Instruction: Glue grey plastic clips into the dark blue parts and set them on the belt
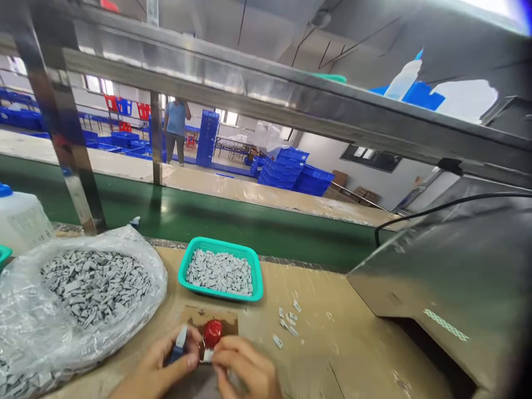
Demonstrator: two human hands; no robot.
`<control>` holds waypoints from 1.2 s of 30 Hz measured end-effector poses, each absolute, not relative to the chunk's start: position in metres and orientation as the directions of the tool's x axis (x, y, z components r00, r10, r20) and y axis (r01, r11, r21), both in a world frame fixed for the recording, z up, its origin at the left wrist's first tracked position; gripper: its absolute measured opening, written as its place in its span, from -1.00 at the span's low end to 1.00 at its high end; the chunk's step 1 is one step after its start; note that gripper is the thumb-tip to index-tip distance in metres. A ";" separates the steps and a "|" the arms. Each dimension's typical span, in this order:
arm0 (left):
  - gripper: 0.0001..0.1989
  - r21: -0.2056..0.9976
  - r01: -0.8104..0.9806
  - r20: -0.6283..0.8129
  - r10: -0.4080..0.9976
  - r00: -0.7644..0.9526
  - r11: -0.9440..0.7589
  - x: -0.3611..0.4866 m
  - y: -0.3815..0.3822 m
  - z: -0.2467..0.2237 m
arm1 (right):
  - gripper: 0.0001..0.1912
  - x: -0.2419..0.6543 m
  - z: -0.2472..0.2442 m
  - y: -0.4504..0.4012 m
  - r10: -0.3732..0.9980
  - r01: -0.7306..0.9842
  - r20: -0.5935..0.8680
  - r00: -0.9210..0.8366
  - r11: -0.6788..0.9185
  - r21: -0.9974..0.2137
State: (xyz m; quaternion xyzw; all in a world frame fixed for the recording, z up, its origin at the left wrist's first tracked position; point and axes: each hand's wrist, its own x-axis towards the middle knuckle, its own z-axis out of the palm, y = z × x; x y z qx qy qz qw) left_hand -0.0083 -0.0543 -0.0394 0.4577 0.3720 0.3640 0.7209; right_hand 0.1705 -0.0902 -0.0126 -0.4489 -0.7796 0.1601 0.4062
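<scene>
Low in the head view, my left hand (172, 357) is closed on a small grey plastic part (182, 336), with a dark blue piece (177, 353) under it in the same grip. My right hand (247, 366) is beside it, thumb and fingers pinched together. A small pale piece (207, 356) shows at its fingertips; whether it is held is unclear. Just beyond both hands a glossy red rounded object (213, 332) sits on a stained brown cardboard piece (230, 321). Several small grey parts (288, 318) lie loose on the table to the right.
A teal basket (257, 282) of light grey parts stands ahead. A clear plastic bag (160, 271) full of darker grey parts lies left, near a white jug (25, 221). Behind runs a green conveyor belt (249, 227); a metal housing (449, 266) bounds the right. One person (177, 124) stands far back.
</scene>
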 end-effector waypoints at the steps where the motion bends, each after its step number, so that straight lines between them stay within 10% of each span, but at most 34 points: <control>1: -0.63 0.927 -0.194 -0.216 0.879 0.424 0.321 -0.011 -0.054 -0.038 | -0.77 0.179 -0.011 -0.089 0.848 0.577 0.481 -0.221 0.511 -0.636; 6: -0.55 0.789 -0.388 -0.286 0.844 0.455 0.476 -0.027 -0.046 -0.029 | -0.82 0.215 -0.030 -0.078 0.910 0.658 0.414 0.017 0.302 -0.690; 22: -0.60 0.721 -0.432 -0.347 0.821 0.453 0.542 -0.025 -0.044 -0.026 | -0.74 0.212 -0.060 -0.073 0.881 0.773 0.460 -0.106 0.365 -0.520; 36: -0.72 0.883 -0.317 -0.188 0.880 0.436 0.346 -0.020 -0.045 -0.029 | -0.79 0.197 -0.043 -0.078 0.819 0.799 0.568 -0.081 0.394 -0.454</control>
